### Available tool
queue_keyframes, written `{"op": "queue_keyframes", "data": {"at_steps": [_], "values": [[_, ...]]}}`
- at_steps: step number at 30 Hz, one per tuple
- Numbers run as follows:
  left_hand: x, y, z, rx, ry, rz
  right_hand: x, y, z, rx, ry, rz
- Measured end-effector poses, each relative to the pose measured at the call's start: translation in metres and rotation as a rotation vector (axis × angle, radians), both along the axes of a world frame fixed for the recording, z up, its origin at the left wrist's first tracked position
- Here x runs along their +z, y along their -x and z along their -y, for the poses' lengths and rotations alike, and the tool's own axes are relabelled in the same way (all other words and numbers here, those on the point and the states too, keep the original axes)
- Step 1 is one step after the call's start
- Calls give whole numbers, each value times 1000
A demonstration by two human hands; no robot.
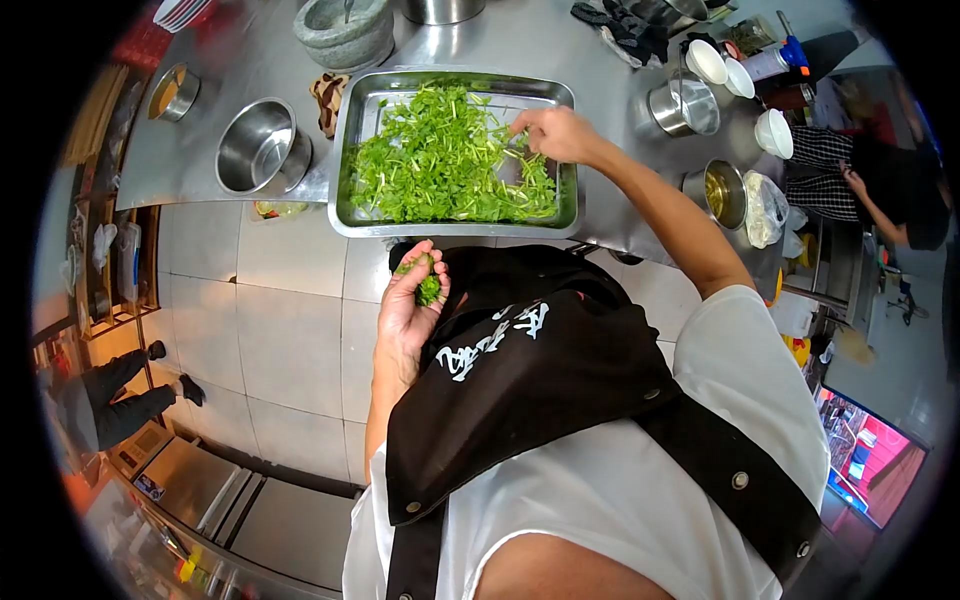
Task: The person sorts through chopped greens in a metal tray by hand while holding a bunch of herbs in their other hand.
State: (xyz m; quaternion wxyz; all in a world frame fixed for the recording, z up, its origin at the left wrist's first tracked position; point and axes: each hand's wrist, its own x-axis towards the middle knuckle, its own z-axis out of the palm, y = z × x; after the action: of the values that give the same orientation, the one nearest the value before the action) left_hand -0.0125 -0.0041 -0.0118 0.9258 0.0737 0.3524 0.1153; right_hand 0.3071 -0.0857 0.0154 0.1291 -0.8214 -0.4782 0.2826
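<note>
A shallow steel tray [345,150] at the table's front edge holds a loose heap of cut cilantro [435,155]. My left hand [402,305] is below the tray, in front of my apron, its fingers curled round a small green clump of cilantro [428,291]. Over the tray's right side is my right hand [560,135], palm down with its fingers bent together. Whatever may be between those fingertips is too small to make out. Beneath that hand, part of the tray's bare bottom shows.
Left of the tray stand a steel pot [264,148] and a stone mortar [345,35]. A lidless steel pail [685,106], a pot of yellowish food [716,195] and white bowls [706,62] line the right side. Other people stand at far right and lower left.
</note>
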Motion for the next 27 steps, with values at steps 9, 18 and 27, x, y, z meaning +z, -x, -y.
{"op": "queue_keyframes", "data": {"at_steps": [9, 18, 27], "values": [[7, -2, -1, -15, -13, 2, -23, 8, -2, 169, -134, 346], [4, 2, -1, 1, 2, -14, -33, 4, -4, 104, -236, 435], [5, 1, -1, -3, 1, -18, -30, 0, -4, 100, -268, 397]]}}
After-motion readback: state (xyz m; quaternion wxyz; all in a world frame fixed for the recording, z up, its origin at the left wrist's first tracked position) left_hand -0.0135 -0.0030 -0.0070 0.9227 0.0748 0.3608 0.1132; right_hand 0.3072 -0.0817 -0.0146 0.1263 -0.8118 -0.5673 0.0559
